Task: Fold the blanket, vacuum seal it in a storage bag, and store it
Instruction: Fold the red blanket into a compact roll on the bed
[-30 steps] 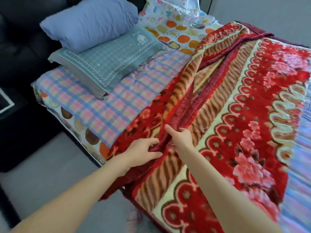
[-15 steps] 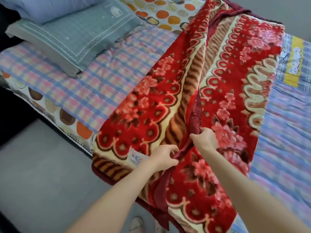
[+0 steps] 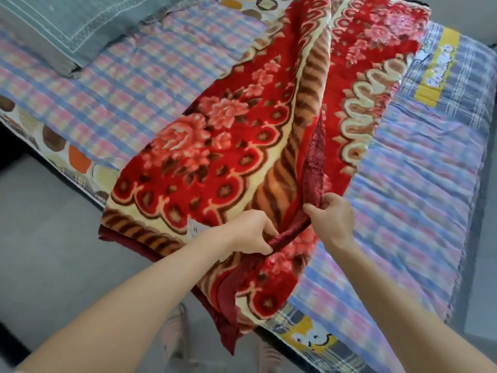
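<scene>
Gripping a thick plush blanket by its bound edge

Lowest in the frame, a corner of the blanket point(image 3: 215, 162) hangs off the near side of the bed point(image 3: 416, 197) toward the grey floor point(image 3: 53, 251), where the person's shoes point(image 3: 174, 332) show blurred. Just above, at lower centre, the left hand point(image 3: 250, 232) is curled round the dark maroon binding point(image 3: 313, 162), thumb and fingers clamped on the rolled hem. The right hand point(image 3: 332, 219), just beside it to the right, pinches the same binding a little further along. A small white label point(image 3: 195, 230) sits by the left wrist.

From the hands the blanket runs diagonally up to the top centre of the frame, lying on the checked sheet with one long flap raised along the middle. It looks soft and limp but deep-piled and probably heavy: it sags wherever it is unsupported and will likely drag rather than flick. The pile may slide on itself, so layers could creep out of line. The stitched binding seems the surest hold, being firmer than the fleece, and hands spread wider toward the corners would control a fold better than this close pair of grips.

At upper left a grey-green pillow point(image 3: 67, 30) rests on the bed, well apart from the blanket
</scene>
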`<state>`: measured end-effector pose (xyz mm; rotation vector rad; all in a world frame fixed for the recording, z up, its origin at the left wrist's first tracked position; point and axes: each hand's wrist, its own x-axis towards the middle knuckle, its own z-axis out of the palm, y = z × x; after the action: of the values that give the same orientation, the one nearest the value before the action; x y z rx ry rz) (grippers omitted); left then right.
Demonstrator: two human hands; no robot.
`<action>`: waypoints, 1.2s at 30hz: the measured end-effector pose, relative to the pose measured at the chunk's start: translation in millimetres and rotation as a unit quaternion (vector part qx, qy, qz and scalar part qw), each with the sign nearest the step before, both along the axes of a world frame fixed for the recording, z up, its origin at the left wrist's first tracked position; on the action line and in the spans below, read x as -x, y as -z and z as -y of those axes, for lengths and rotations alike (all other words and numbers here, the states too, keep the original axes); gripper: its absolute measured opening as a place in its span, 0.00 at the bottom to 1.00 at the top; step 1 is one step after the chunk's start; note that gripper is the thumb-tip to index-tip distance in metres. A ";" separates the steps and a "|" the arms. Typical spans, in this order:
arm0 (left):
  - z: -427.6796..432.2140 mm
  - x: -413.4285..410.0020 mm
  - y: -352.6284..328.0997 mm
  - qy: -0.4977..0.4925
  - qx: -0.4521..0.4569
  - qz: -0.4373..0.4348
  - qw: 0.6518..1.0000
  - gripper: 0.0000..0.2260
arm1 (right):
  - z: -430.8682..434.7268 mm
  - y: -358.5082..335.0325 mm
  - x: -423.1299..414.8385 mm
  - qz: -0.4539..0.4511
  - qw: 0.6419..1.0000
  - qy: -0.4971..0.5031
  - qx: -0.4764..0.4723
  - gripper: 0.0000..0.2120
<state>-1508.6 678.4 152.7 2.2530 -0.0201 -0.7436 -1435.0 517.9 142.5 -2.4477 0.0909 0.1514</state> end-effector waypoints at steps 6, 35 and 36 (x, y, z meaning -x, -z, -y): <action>73.6 45.8 77.2 0.024 -0.117 -0.017 0.993 0.14 | 60.7 89.2 52.6 -0.125 0.991 0.046 -0.032 0.12; 125.1 54.6 185.7 0.095 -0.243 -0.034 0.965 0.19 | 102.7 160.9 -53.8 -0.140 0.989 -0.046 0.032 0.18; 123.8 51.6 180.2 0.110 -0.260 -0.040 0.958 0.20 | 110.4 151.1 -50.8 -0.141 0.987 -0.060 0.052 0.17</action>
<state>-1560.1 554.6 -27.5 2.7473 -0.0420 -1.0552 -1384.2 407.5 -8.6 -2.5213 0.0775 0.5597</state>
